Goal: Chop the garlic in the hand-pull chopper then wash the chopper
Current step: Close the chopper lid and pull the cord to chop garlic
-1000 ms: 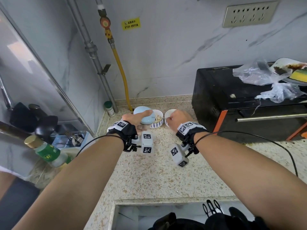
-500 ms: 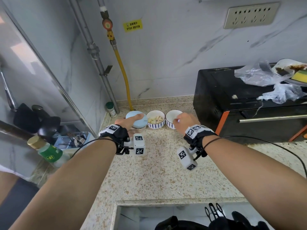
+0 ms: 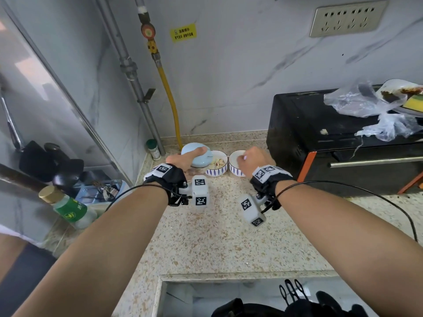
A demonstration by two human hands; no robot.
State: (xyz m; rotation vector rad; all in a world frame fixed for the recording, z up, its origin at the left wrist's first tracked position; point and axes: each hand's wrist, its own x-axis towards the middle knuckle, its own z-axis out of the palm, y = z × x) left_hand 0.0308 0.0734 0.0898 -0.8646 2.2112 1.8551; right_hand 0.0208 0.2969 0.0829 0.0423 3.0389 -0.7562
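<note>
At the back of the tabletop, close to the wall: my left hand is clamped on the pale blue chopper, thumb over the lid and fingers round the far side. The right hand hovers over the second bowl with its fingers curled. I cannot tell whether it pinches anything. The chopper stands just beside the garlic bowl, possibly touching its rim.

Risks, as I judge them:
- If I lift by the lid alone, the lid may come off and leave the cup behind.
- Tilting or dragging the chopper sideways could knock the garlic bowl, and the two bowls sit so close that one would shove the other.
- The marker cubes and the cable hanging from my wrists ride low over the tabletop and could catch a rim.
- The black oven crowds the right hand's way out.

Count:
- Chopper: one.
- Bowls: two, one holding garlic cloves (several, too small to number) and one that looks empty.
- Hands: two.
- Small jar by the pipe: one.
</note>
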